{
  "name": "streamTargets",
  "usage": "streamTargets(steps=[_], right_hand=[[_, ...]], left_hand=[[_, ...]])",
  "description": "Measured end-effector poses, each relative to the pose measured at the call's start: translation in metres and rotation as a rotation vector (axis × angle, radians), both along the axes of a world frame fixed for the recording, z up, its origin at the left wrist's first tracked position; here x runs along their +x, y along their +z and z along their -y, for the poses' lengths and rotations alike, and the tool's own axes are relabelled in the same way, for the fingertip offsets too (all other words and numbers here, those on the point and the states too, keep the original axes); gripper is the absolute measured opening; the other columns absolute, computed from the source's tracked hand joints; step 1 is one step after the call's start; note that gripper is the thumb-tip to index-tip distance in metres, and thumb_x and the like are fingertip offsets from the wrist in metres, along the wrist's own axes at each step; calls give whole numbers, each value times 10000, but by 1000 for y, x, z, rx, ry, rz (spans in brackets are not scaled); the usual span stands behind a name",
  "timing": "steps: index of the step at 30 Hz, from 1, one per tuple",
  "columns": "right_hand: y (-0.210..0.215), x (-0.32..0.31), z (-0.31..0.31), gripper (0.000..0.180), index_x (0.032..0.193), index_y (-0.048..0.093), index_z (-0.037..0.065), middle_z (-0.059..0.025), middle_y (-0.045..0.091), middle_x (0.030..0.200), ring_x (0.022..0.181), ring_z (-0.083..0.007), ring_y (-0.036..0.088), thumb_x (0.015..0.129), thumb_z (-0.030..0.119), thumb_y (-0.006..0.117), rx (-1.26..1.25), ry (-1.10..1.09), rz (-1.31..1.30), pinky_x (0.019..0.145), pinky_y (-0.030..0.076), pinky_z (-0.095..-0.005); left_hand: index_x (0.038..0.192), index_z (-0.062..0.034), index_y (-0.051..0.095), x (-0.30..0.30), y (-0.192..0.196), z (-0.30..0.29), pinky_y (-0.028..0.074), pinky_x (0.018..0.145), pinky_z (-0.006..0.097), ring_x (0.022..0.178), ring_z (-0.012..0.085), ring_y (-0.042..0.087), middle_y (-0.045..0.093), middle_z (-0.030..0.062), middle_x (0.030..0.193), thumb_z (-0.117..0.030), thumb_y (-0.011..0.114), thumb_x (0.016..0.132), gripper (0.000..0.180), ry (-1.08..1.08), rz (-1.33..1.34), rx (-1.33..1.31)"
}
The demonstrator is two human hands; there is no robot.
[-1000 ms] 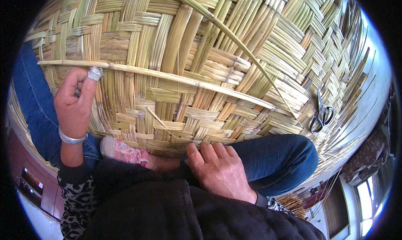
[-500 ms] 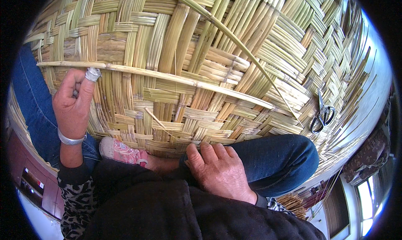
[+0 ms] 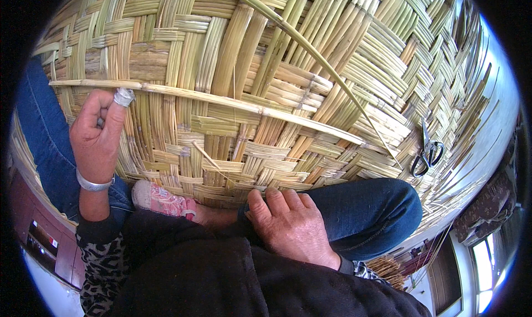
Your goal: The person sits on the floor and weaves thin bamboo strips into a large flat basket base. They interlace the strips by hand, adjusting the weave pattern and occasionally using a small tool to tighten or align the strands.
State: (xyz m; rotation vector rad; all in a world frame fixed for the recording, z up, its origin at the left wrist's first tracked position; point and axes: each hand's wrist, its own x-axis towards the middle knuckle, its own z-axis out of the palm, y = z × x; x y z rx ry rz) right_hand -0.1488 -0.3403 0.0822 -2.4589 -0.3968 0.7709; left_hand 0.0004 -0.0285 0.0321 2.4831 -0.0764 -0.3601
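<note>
My left hand (image 3: pixel 100 126) has its fingers curled in, its thumb tip wrapped in silvery tape. That tip lies against a long pale reed strip (image 3: pixel 233 102), which runs across a broad woven reed mat (image 3: pixel 149 59); the fingertips are partly hidden. My right hand (image 3: pixel 291 225) rests flat on my bent leg with its fingers stretched out, holding nothing. A longer greenish reed strip (image 3: pixel 316 52) slants over the upper weave, down toward the right. Between my hands and the strips lies a short thin reed piece (image 3: pixel 206 155).
Scissors with black handles (image 3: pixel 426 153) lie on the mat at the right. Loose reed ends (image 3: pixel 476 115) stick out along the right edge. My bent leg (image 3: pixel 368 214) and pink patterned shoe (image 3: pixel 163 198) border the near side. A bundle of stalks (image 3: pixel 388 269) is at lower right.
</note>
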Motion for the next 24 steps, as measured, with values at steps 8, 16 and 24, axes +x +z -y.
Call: streamTargets(steps=[8, 16, 24], right_hand=[[0, 0, 1, 363, 1219, 646, 62, -42, 603, 923, 840, -212, 614, 884, 201, 626, 6, 0, 7, 682, 479, -352], [0, 1, 1, 365, 1221, 649, 62, -46, 609, 931, 837, -211, 612, 883, 199, 625, -7, 5, -1, 676, 479, -352], [-2, -1, 2, 381, 1237, 640, 50, -68, 624, 965, 863, -227, 622, 884, 194, 617, -5, 13, -14, 692, 493, -352]], left_hand=[[958, -43, 637, 0, 3, -3, 392, 652, 226, 755, 41, 465, 558, -56, 834, -137, 668, 1054, 137, -3, -57, 44], [964, -34, 650, 0, 4, -2, 405, 660, 227, 758, 38, 471, 562, -57, 825, -140, 672, 1053, 140, 6, -66, 59], [976, -30, 652, 0, 2, -6, 402, 660, 212, 765, 28, 481, 574, -61, 850, -126, 671, 1055, 126, 30, -80, 39]])
